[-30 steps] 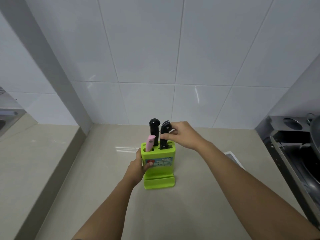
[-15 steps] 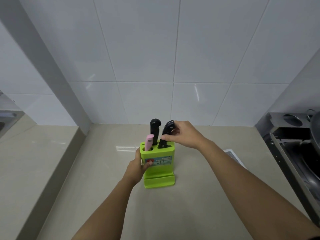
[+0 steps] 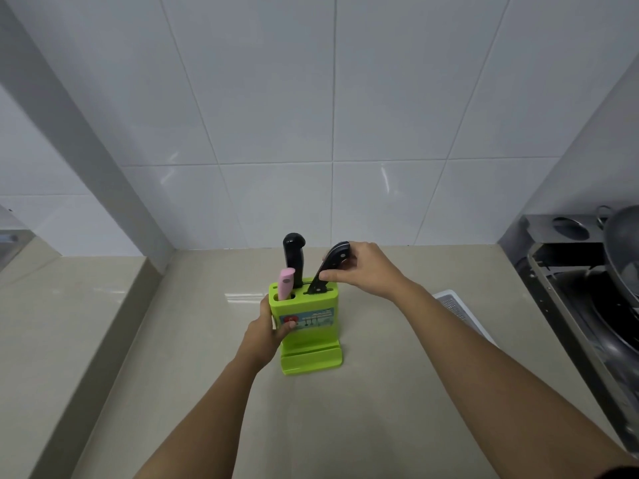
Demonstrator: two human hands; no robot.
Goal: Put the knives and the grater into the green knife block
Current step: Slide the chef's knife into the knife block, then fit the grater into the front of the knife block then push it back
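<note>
Now your green knife block (image 3: 304, 326) stands upright on the table (image 3: 173, 357), with a pink-handled knife (image 3: 286, 283) and an upright black-handled knife (image 3: 294, 257) already seated in its top. The third knife (image 3: 328, 267) sits in the right-hand slot, its long axis leaning up and to the right toward your right hand (image 3: 366, 271), whose fingers (image 3: 332, 276) pinch its handle. Your left hand (image 3: 268, 335) wraps the block's left side, fingers closed on it. A second ago that handle stood nearly straight; it has since tipped over to the right. The grater (image 3: 460, 312) lies flat just beyond your right forearm, nearer that hand, so I'd judge it comes next.
</note>
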